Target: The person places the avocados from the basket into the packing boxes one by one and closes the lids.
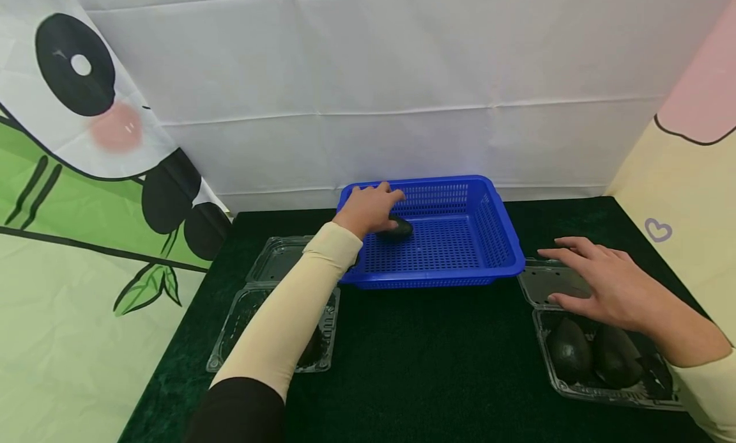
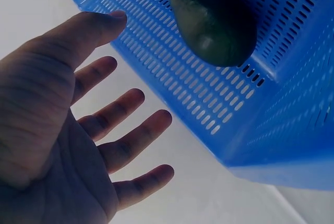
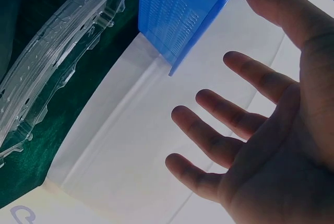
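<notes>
A dark green avocado [image 2: 214,25] lies inside the blue plastic basket [image 1: 437,280], near its left side. My left hand [image 1: 370,209] is over that side of the basket, fingers spread; the left wrist view shows a gap between them and the avocado. Over on the right, my right hand [image 1: 604,283] hovers above an open clear plastic clamshell box [image 1: 540,353], its fingers extended and holding nothing. Two dark avocados [image 1: 569,351] show in that box, beside a darker piece partly hidden by the wrist.
Another open clear clamshell box [image 1: 230,341] stands on the left, largely covered by my left arm, with dark contents. Dark green cloth [image 1: 425,360] covers the table. A white backdrop [image 1: 402,66] rises behind the basket, with printed cartoon sheets at both sides.
</notes>
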A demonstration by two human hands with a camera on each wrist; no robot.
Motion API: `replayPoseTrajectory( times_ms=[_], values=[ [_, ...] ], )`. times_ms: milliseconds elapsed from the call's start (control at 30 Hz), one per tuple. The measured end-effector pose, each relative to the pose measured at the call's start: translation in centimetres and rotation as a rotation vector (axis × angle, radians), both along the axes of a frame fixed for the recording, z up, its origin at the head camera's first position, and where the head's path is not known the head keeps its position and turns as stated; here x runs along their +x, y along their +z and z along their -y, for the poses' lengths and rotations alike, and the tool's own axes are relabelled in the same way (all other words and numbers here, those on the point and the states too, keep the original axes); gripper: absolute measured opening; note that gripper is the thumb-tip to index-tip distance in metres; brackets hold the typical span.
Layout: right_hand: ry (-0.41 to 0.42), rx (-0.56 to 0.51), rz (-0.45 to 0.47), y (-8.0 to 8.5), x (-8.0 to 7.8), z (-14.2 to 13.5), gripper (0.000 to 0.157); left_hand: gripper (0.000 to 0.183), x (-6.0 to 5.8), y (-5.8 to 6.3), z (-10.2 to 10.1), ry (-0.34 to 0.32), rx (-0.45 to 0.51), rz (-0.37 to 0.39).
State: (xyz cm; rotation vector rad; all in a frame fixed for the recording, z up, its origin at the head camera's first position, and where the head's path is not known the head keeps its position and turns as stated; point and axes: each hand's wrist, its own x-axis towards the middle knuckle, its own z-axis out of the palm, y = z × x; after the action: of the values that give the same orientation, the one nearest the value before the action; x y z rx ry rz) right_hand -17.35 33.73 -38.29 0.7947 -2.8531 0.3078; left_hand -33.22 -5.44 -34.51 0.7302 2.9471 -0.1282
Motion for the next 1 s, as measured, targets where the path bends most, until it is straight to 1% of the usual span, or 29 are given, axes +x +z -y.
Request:
replayPoseTrajectory(
  times_ms=[267, 533, 767, 1000],
  values=[
    [0.01, -0.001, -0.009, -0.3, -0.1, -0.2, 0.073, 0.06, -0.3, -0.6, -0.5, 0.006, -0.019, 0.011],
    [0.007, -0.001, -0.004, -0.4, -0.2, -0.2, 0.072, 0.06, -1.0, -1.9, -0.5, 0.025, -0.029, 0.056],
    [0.001, -0.001, 0.006, -0.4, -0.1, -0.3, 0.072, 0.061, -1.4, -2.1, -0.5, 0.032, -0.055, 0.078],
    [-0.006, 0.004, 0.03, -0.3, -0.1, -0.1, 0.072, 0.062, -1.9, -2.8, -0.6, 0.025, -0.081, 0.108]
  ],
)
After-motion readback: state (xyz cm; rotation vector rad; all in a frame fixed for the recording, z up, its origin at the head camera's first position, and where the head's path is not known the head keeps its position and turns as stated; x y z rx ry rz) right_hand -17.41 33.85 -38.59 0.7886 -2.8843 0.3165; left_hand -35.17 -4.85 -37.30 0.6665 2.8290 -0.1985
